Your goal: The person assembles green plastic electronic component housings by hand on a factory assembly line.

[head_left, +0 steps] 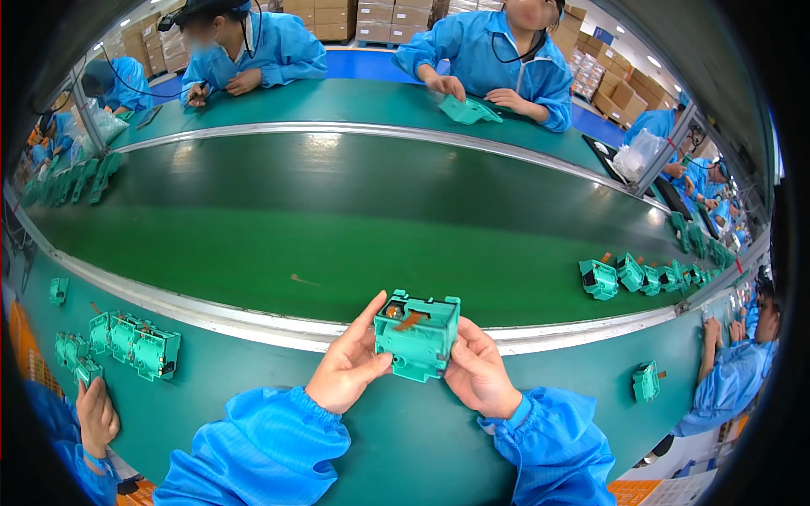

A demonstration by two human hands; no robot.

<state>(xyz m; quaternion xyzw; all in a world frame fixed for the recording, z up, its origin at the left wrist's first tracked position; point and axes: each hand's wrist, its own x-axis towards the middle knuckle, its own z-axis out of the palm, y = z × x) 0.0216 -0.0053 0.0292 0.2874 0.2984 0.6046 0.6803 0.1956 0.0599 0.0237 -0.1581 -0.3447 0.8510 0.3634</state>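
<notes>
- Head view: a green housing [415, 339] is clasped between two bare hands over the near side of the worktop [405, 455], its upper edge overlapping the belt in sight.
- Left grip [348, 371] is closed on the housing's left side, thumb on the lower front corner, forefinger reaching up the edge.
- Right grip [483, 371] clamps the opposite side, thumb at the edge. Held from both flanks, the piece is presumably kept steady, its face and orange-brown strip [410, 321] left uncovered.
- Beyond it, a pale metal rail [548, 338] stands as a raised border between worktop and green belt [211, 244].
- At right, a row of similar housings [598, 279] lines the belt, perhaps spaced by the workers; a lone housing [645, 382] sits on the worktop.
- At left, a cluster of housings [154, 350] crowds the worktop, beside a neighbor's hand [99, 415] touching a smaller green part [88, 371].
- Across the belt, a co-worker in blue [527, 63] handles a flat green piece [469, 110].
</notes>
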